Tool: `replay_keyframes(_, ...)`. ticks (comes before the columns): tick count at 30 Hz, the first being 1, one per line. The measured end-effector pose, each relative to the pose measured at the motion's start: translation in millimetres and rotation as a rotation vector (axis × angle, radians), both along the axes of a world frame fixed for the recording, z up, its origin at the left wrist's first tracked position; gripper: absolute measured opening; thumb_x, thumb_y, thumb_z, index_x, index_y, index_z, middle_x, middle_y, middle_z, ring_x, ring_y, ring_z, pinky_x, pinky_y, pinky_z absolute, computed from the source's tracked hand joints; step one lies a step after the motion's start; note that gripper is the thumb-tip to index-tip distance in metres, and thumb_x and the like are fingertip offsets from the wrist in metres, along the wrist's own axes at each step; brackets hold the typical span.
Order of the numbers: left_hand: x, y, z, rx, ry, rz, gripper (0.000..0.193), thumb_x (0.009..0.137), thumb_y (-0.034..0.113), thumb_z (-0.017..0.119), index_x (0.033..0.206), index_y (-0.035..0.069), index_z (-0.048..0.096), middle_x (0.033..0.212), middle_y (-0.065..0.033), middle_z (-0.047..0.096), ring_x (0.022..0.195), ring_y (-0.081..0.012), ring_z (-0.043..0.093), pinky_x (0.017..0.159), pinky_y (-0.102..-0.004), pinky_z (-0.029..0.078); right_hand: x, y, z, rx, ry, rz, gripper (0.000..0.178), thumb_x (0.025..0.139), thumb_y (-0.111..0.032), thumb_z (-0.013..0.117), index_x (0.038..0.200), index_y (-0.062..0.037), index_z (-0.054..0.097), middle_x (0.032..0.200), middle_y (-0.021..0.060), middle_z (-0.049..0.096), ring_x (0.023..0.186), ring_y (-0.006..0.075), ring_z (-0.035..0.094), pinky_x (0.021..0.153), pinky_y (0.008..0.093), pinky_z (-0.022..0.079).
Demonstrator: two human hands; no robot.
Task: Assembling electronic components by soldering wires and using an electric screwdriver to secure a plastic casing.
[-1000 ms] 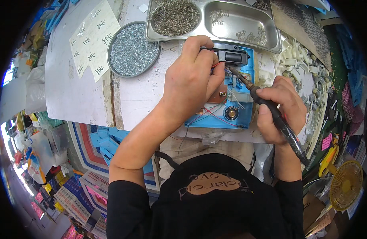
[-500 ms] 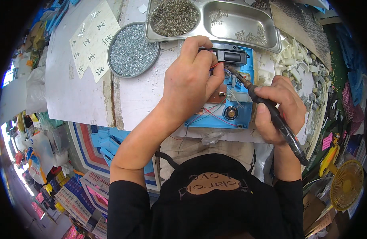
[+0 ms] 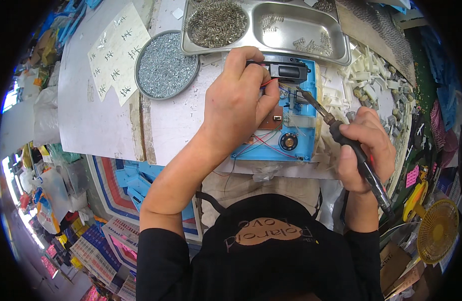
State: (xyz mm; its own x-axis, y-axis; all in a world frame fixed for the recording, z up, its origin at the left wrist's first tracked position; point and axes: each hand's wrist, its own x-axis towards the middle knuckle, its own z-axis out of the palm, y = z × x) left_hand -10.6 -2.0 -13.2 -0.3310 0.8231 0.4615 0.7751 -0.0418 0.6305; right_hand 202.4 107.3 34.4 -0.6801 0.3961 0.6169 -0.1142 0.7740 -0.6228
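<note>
On the table in front of me lies a blue plastic housing (image 3: pixel 303 135) with a small round speaker (image 3: pixel 289 141), a brown circuit board (image 3: pixel 274 119) and thin wires inside. Across its far end sits a black plastic module (image 3: pixel 290 72). My left hand (image 3: pixel 238 95) is closed at the module's left side, with a red wire (image 3: pixel 269 82) pinched at thumb and fingertips; the curled fingers partly hide the module. Gripped by its dark handle in my right hand (image 3: pixel 367 150) is a soldering iron (image 3: pixel 336 125), its tip above the housing's right side, just below the module.
A steel tray (image 3: pixel 296 50) of springs stands beyond the housing. Left of it are a round dish (image 3: pixel 166 94) of small screws and a marked paper sheet (image 3: pixel 115 55). White and grey plastic pieces (image 3: pixel 374 75) pile up at the right. A yellow fan (image 3: pixel 438 231) stands lower right.
My right hand has drawn the soldering iron right and toward me, so its tip has moved off the spot beside my left fingertips. My left hand stays nearly in place on the wire.
</note>
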Motion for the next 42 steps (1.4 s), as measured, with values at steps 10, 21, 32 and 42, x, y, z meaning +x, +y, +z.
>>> replay_keyframes(10,-0.5,-1.4,1.8,-0.007,-0.024,0.008,0.014,0.081,0.01,0.076,0.085,0.002,0.065,0.11,-0.0123,0.06,0.078,-0.0284,0.066,0.065,-0.037,0.054,-0.9,1.6,-1.9,0.008,-0.004,0.018,0.023,0.077,-0.004,0.067,0.099,0.0036,0.066,0.066,0.0086,0.059,0.054,0.0219,0.05,0.057,0.0352,0.039)
replay_keyframes(21,-1.2,-2.5,1.4,-0.016,-0.09,0.012,0.011,0.081,0.009,0.075,0.083,0.003,0.067,0.109,-0.0111,0.062,0.077,-0.0268,0.066,0.066,-0.0364,0.054,-10.8,0.7,-6.8,0.022,-0.006,-0.01,0.023,0.074,-0.004,0.068,0.096,0.0017,0.068,0.069,0.0091,0.061,0.055,0.0233,0.051,0.059,0.0352,0.042)
replay_keyframes(32,0.2,-2.2,0.8,-0.02,-0.079,0.016,0.012,0.081,0.009,0.076,0.084,0.003,0.066,0.109,-0.0105,0.061,0.077,-0.0277,0.066,0.064,-0.0372,0.054,-17.6,-0.6,-10.6,0.006,-0.074,-0.028,0.025,0.071,-0.005,0.069,0.096,-0.0011,0.069,0.07,0.0081,0.06,0.057,0.024,0.051,0.058,0.0352,0.043)
replay_keyframes(42,1.1,-1.8,0.9,-0.019,-0.07,0.018,0.013,0.081,0.009,0.076,0.084,0.003,0.065,0.108,-0.0101,0.061,0.078,-0.0277,0.066,0.064,-0.0372,0.053,-20.0,-1.2,-11.5,0.007,-0.065,-0.021,0.024,0.073,-0.005,0.07,0.097,-0.0017,0.07,0.072,0.0084,0.063,0.057,0.024,0.052,0.059,0.0346,0.044)
